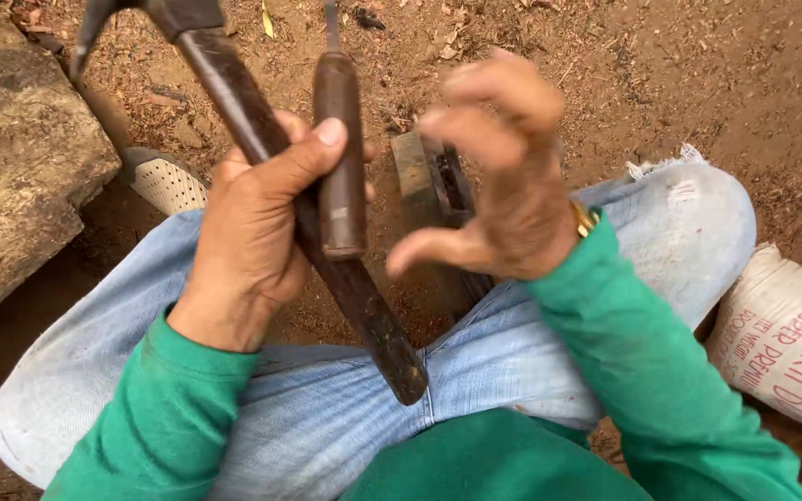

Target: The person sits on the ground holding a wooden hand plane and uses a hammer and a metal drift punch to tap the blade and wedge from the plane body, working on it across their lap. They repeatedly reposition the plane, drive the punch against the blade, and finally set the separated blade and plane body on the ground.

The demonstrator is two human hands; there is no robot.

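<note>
Hammer (234,93) and chisel (340,158) within left fingers (313,148) (clenched)

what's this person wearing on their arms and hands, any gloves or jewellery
No gloves: both the left hand and the right hand are bare. Both arms are covered by bright green long sleeves with ribbed cuffs ending at the wrists. A gold-coloured band, probably a watch or bracelet, peeks out at the right wrist just above the cuff. No rings can be seen.
</note>
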